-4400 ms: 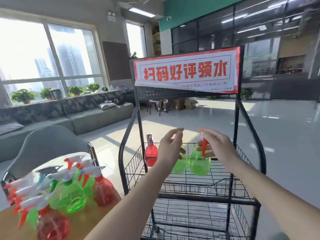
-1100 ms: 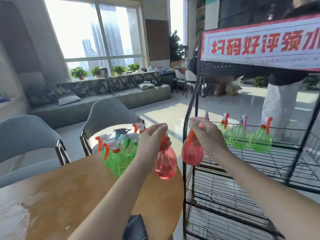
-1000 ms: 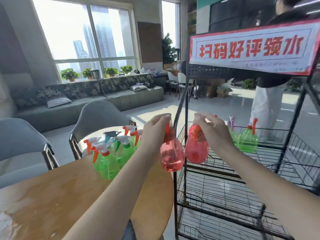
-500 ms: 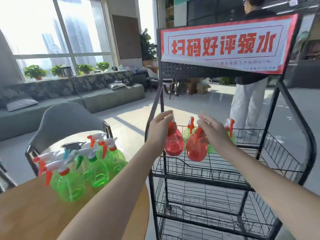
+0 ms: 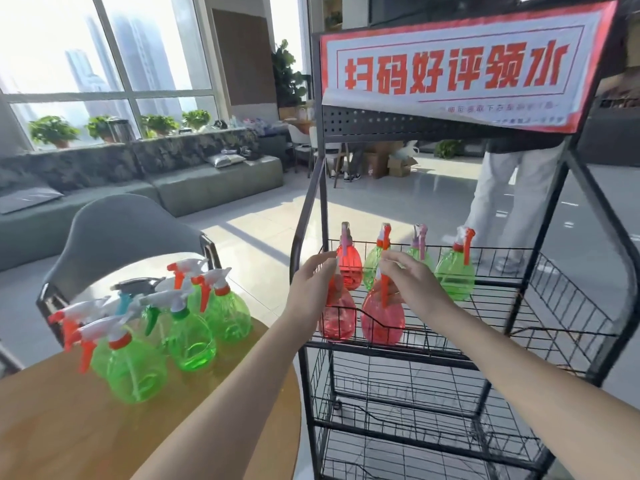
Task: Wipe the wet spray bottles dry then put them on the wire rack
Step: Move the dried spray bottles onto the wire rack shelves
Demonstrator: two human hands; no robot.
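At the rack's [image 5: 519,282] near-left edge, left hand [image 5: 310,292] and right hand [image 5: 412,285] are each pinching a red bottle [image 5: 337,318] [image 5: 382,320]; releasing early risks toppling off the rim.

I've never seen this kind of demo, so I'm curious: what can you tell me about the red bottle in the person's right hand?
The red spray bottle looks like clear, tinted plastic with a round, bulbous body and an orange trigger head. It stands upright at the front of the wire rack, on its top shelf. The right hand grips its neck and trigger from above. Close on its left is a second red bottle, gripped by the left hand.
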